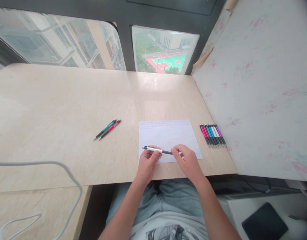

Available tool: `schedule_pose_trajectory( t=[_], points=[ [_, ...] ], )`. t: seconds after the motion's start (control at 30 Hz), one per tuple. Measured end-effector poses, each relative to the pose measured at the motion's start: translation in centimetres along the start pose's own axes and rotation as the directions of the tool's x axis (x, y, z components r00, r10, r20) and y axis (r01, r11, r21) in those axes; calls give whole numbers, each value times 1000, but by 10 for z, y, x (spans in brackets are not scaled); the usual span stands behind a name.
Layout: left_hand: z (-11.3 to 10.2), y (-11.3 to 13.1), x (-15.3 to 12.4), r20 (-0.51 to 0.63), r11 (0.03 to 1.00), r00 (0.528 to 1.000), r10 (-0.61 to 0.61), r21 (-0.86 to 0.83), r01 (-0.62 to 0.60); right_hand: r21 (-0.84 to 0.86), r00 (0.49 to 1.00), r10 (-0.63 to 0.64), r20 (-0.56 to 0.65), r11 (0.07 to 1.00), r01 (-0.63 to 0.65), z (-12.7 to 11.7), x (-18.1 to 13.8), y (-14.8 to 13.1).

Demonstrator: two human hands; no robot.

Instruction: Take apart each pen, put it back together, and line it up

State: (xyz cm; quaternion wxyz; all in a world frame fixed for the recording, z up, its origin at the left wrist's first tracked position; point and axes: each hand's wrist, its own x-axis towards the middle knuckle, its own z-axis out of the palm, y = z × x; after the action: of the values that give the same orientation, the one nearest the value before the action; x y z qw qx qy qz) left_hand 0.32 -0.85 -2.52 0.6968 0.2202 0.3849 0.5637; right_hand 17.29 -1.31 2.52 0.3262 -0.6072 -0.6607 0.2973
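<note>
A white pen (pixel 155 150) with a black grip lies level between my two hands, above the lower part of a paper sheet (pixel 166 136). My left hand (pixel 148 162) pinches its white barrel, thumb on top. At the dark grip end, the fingertips of my right hand (pixel 185 159) are closed on the pen, and its tip is hidden by them. Rows of small handwriting run along the sheet's top edge; the lower area is plain white.
To the left lie a green pen (pixel 105 129) and a pink pen (pixel 110 130), side by side. A row of several coloured pens (pixel 213 135) rests by the papered wall (pixel 263 100). A white cable (pixel 73 178) loops at the lower left. Windows line the back of the stone-look desk (pixel 68 100).
</note>
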Motion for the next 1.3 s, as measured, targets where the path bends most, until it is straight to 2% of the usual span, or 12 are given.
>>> schedule_pose_trajectory(
  t=[0.1, 0.2, 0.3, 0.47, 0.6, 0.7, 0.83, 0.93, 1.3],
  points=[
    [-1, -1, 0, -1, 997, 1000, 18, 68, -17, -147, 987, -149, -56, 979, 139, -1, 0, -10],
    [-1, -1, -1, 15, 990, 999, 38, 136, -40, -265, 968, -250, 31, 932, 249, 2, -1, -21],
    [0, 0, -2, 64, 987, 997, 40, 150, -50, -263, 960, -251, 126, 924, 276, 7, -1, -26],
    [0, 0, -3, 72, 987, 997, 32, 152, -43, -120, 976, -183, 119, 973, 197, 9, -1, -22],
    [-2, -1, -2, 63, 998, 998, 22, 54, -25, 120, 1000, -14, 13, 993, 13, 5, -1, -8],
    [-4, -1, 0, 65, 999, 998, 10, -31, -8, 379, 995, 95, 3, 921, -89, 2, -1, 5],
    [-4, 2, 0, 92, 994, 996, 12, -111, -2, 606, 980, 188, -69, 788, -108, 2, 0, 13],
    [-3, 4, 0, 106, 991, 994, 14, -132, 0, 661, 967, 230, -108, 743, -103, 1, 1, 11],
    [-4, 4, 1, 95, 991, 995, -14, -132, 26, 728, 949, 273, -161, 681, -73, 0, -3, 10]
  ],
)
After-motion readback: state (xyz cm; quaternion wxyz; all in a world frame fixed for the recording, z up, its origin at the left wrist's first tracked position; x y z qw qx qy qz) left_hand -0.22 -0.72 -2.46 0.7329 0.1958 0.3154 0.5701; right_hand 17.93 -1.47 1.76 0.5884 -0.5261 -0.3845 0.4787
